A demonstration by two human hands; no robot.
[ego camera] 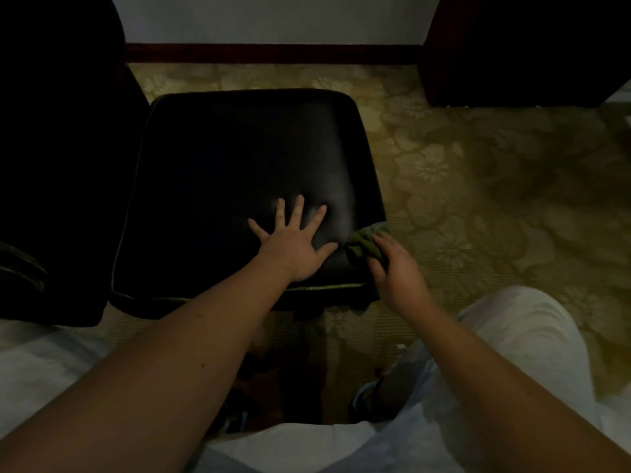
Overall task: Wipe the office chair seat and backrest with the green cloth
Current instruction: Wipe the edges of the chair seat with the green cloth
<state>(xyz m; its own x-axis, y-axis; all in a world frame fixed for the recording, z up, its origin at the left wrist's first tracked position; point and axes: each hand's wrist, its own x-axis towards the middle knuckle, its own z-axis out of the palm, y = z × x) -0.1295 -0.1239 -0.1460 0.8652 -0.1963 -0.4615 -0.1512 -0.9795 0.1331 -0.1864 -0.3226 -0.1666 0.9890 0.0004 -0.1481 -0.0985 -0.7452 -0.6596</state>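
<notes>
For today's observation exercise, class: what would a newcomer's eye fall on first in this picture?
The left hand, fingers spread, lies flat on the near part of the black chair seat in the middle. Just right of it, the right hand grips the green cloth at the seat's right edge, above floral carpet.

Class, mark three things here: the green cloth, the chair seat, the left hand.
green cloth [363, 241]: head view, bunched fold at the seat's edge.
chair seat [239, 155]: head view, bare middle of cushion.
left hand [294, 241]: head view, back of the hand.
</notes>
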